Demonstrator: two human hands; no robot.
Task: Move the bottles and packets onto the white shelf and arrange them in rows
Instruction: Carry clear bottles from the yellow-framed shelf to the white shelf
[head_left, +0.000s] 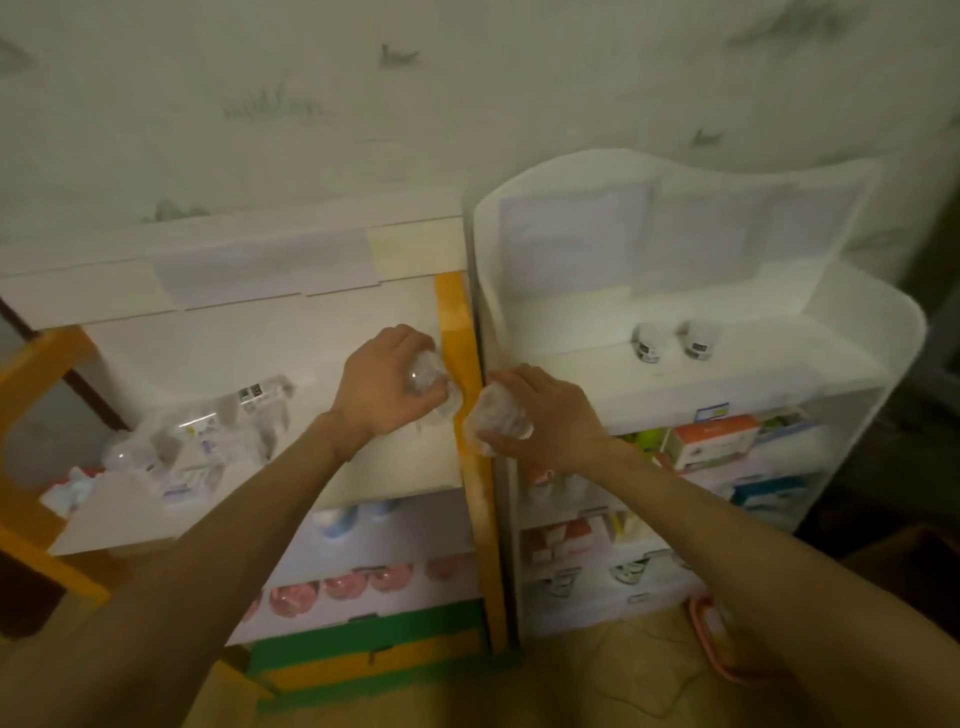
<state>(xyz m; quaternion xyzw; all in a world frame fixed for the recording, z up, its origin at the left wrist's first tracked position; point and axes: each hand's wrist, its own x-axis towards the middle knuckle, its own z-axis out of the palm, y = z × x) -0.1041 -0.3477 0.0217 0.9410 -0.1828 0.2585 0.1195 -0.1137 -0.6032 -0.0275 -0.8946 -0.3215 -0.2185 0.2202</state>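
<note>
Floor tiles (613, 675) in a dull tan are showing below both forearms, dim and blurred, with a pink cord or strap (711, 644) lying on them at the foot of the white shelf (883, 332).

Nearer the fingers, the left hand (382, 382) is curling round a clear bottle (428, 379), holding it over the right end of the orange-framed shelf (454, 332), just beside that frame's orange upright. The right hand (540, 413) is gripping a second clear bottle (496, 415), its fingers wrapped over the top; this one is hanging in front of the seam where the two units are meeting, touching neither surface as far as the blur allows.

Left of the left fingers, a cluster of clear packets and bottles (197, 447) is sitting on the same white board. Under the fingers, lower tiers are holding blue-capped bottles (340, 519) and pink round tubs (343, 587).

Right of the right fingers, boxes are filling the white unit's lower compartments, an orange-and-white box (711, 441) being the clearest.

Beyond the right fingers, two small white jars (670, 343) are standing side by side on the white shelf's upper tier, well apart from both hands. Behind everything, a pale patterned wall (467, 93) is rising.
</note>
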